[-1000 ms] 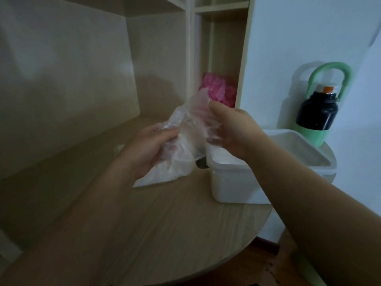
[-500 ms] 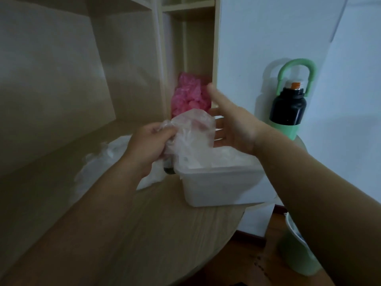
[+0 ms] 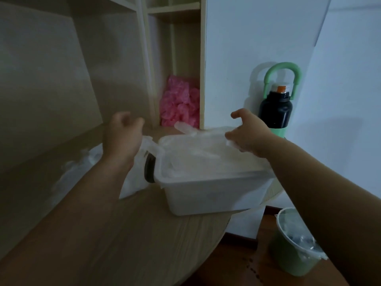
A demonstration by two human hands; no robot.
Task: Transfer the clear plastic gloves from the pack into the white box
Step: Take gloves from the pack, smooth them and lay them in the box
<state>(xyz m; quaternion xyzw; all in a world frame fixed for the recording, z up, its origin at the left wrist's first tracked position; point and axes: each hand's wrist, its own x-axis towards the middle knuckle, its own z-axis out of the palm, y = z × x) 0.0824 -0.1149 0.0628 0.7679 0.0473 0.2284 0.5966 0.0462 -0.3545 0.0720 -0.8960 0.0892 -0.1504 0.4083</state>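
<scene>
Clear gloves (image 3: 206, 155) heaped in white box (image 3: 206, 195); pack (image 3: 136, 176) just left of box, behind left hand (image 3: 123, 135), loosely curled, empty; right hand (image 3: 247, 135) over the heap, grip unclear through blur.

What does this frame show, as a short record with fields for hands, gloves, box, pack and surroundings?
left hand: loosely curled, empty, above the pack
right hand: thumb spread, fingers on the gloves
gloves: heaped in the white box, up to its rim
pack: crumpled on the table, left of box
behind: black bottle, pink bundle in shelf
</scene>
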